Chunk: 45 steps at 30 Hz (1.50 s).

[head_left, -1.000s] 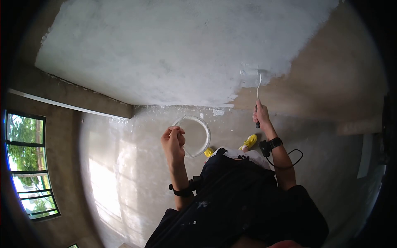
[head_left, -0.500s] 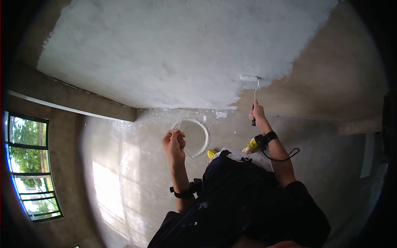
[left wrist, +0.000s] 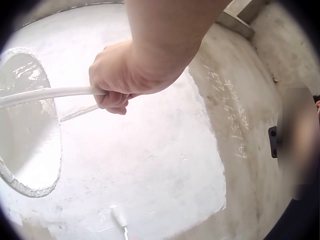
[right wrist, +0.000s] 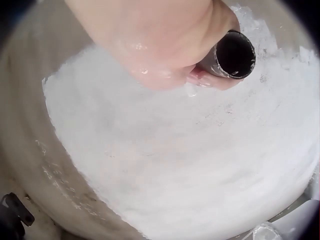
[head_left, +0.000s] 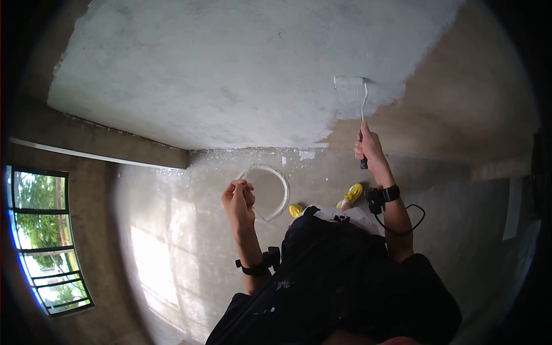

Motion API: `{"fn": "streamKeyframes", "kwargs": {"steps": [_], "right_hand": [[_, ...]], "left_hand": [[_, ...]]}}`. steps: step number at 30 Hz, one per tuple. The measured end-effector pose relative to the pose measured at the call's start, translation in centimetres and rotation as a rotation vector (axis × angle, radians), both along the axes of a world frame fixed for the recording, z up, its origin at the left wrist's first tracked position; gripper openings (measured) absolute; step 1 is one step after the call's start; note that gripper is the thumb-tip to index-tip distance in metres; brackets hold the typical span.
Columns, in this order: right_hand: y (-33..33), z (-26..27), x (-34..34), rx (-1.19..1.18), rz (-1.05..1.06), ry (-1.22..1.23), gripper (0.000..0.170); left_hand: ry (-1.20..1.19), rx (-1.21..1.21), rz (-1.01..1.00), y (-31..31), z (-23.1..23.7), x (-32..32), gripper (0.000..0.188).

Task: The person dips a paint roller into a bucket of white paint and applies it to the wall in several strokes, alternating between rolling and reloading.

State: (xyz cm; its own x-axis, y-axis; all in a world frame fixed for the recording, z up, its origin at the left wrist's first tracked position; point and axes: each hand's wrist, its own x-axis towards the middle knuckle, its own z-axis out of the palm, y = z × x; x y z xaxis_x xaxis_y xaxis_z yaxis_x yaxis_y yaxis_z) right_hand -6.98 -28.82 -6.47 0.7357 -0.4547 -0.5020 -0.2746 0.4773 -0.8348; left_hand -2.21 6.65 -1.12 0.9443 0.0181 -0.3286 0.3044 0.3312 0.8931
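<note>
My left hand (head_left: 238, 204) grips the thin bail handle (left wrist: 55, 93) of a paint bucket (head_left: 286, 187). White paint coats the bucket's rim and inner wall in the left wrist view. With my right hand (head_left: 371, 149) I hold a paint roller (head_left: 349, 82) by its black handle (right wrist: 212, 62), fingers wrapped round the grip. The roller head lies against the wall (head_left: 230, 75), on the white-painted part near its ragged lower right edge. In the left wrist view the roller head (left wrist: 118, 216) shows at the bottom, on white paint.
Bare brown wall (head_left: 460, 98) borders the white area on the right. A concrete beam or ledge (head_left: 103, 135) runs along the left. White spatters mark the grey floor (head_left: 322, 184), where my yellow shoes (head_left: 353, 192) stand. Windows (head_left: 46, 230) are at the far left.
The roller dipped slightly down the wall, then moved up it, with my right hand rising along. My left hand and the bucket have stayed nearly in place.
</note>
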Motion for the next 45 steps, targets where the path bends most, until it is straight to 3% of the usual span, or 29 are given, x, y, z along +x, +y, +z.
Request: {"fn": "streamKeyframes", "kwargs": {"steps": [10, 13, 16, 21, 26, 30, 37, 43, 45], "right_hand": [[-1.8, -9.8, 2.0, 0.205, -0.015, 0.093, 0.050], [-2.1, -10.6, 1.6, 0.127, 0.022, 0.091, 0.050], [-1.5, -7.9, 0.2, -0.009, 0.034, 0.118, 0.047], [-2.7, -4.0, -4.1, 0.016, 0.058, 0.067, 0.043], [-3.5, 2.1, -4.3, -0.042, -0.001, -0.013, 0.042], [-4.9, 2.1, -3.7, -0.036, 0.008, 0.008, 0.043], [-6.3, -5.4, -3.2, 0.118, 0.023, 0.062, 0.042], [-9.6, -14.8, -0.4, 0.311, 0.024, 0.130, 0.041], [-9.5, -16.0, 0.3, 0.280, 0.014, 0.116, 0.039]], "left_hand": [[-0.031, 0.014, -0.032, -0.7, 1.0, -0.5, 0.011], [-0.022, 0.002, -0.026, -0.8, 1.1, -0.2, 0.011], [-0.013, -0.001, 0.004, -0.3, 1.2, -0.3, 0.011], [-0.010, 0.086, -0.034, -0.1, 1.6, -0.4, 0.019], [0.020, 0.063, 0.000, 0.0, 1.1, 0.3, 0.013], [0.032, 0.026, -0.004, 0.4, 0.7, 0.4, 0.010], [0.022, -0.005, 0.039, 0.5, 1.0, 0.1, 0.009], [-0.022, -0.020, 0.026, 0.2, 1.3, -0.2, 0.010], [-0.027, -0.019, 0.051, 0.4, 1.2, -0.4, 0.010]]}}
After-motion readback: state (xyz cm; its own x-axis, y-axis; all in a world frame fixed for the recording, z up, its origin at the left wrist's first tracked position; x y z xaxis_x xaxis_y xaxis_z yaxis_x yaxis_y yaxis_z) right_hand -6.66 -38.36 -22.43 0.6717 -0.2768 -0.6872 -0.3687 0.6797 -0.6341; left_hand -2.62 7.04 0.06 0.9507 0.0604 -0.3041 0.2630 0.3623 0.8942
